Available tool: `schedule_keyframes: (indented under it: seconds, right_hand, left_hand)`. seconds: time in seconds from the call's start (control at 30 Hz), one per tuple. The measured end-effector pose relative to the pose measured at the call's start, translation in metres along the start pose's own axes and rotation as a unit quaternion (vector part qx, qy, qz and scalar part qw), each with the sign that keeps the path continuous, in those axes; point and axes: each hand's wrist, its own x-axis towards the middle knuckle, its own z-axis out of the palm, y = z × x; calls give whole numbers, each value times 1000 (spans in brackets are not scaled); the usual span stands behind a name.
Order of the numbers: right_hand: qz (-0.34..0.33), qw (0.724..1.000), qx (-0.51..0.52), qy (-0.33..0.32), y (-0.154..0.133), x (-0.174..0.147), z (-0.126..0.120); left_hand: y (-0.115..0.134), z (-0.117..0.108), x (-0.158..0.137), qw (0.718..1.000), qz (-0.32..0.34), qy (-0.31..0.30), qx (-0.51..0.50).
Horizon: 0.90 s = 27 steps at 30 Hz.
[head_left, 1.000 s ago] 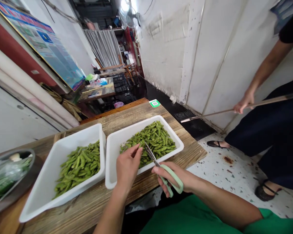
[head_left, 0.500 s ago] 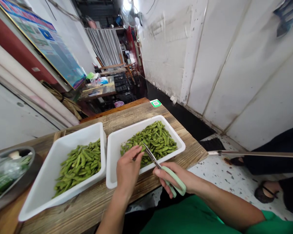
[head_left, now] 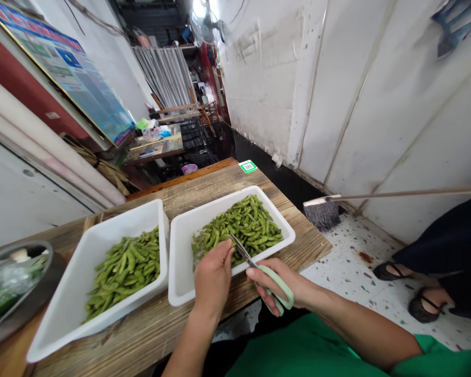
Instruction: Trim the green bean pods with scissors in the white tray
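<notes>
- Where the desk (head_left: 141, 325) stretched well left of the left grip (head_left: 214, 272), a metal bowl (head_left: 31, 297) held greens and clear plastic.
- Nearer that grip, yet apart from it, stood the left tray (head_left: 70, 298), its heap of green pods (head_left: 127, 262) toward the right side.
- The left grip had turned inward over the past half second; its fingers were curled near the blades, and whether they pinched a pod or nothing I could not tell.
- Beyond both grips, the right tray (head_left: 182, 283) carried the other pods (head_left: 249, 225), thickest ahead and to the right of the left grip.
- Between the grips, the scissors (head_left: 245, 253) pointed into that tray, blades nearly together; they had hardly moved, which suggested a regrip rather than a fresh cut.
- The right grip (head_left: 288, 275) was wrapped around the mint-green handles, just outside the tray's near rim.
- Farther right, a broom (head_left: 322, 212) had swung past the desk's corner, well apart from a co-worker's sandalled feet (head_left: 427, 303); it touched neither grip and seemed not to affect the pod work.
</notes>
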Motion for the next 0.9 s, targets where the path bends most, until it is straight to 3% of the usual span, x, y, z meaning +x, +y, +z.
schedule_keyframes:
  seconds: [0.2,0.3,0.37,0.43,0.53,0.63,0.77,0.9]
  right_hand:
    - [9,999,35,10,-4,1,0]
    - [18,998,53,14,-6,1,-1]
    - [16,997,80,-2,-6,1,-3]
    - [12,992,124,-37,-5,1,-4]
    - [20,983,163,-82,-1,1,-2]
    - [7,993,109,-54,2,1,1]
    - [-27,999,35,13,0,0,5]
    - [-34,999,15,17,-4,-1,6]
  left_hand:
    - [6,-5,9,996,28,28,74]
    - [7,-6,10,1000,-5,-13,26]
    - [5,-6,11,997,-60,-1,-52]
    - [3,-7,13,973,-158,29,-168]
    - [4,-8,16,886,-296,36,-355]
    - [10,-9,17,830,-341,41,-440]
    - [15,-9,14,823,-344,23,-451]
    - [16,-8,10,841,-333,35,-425]
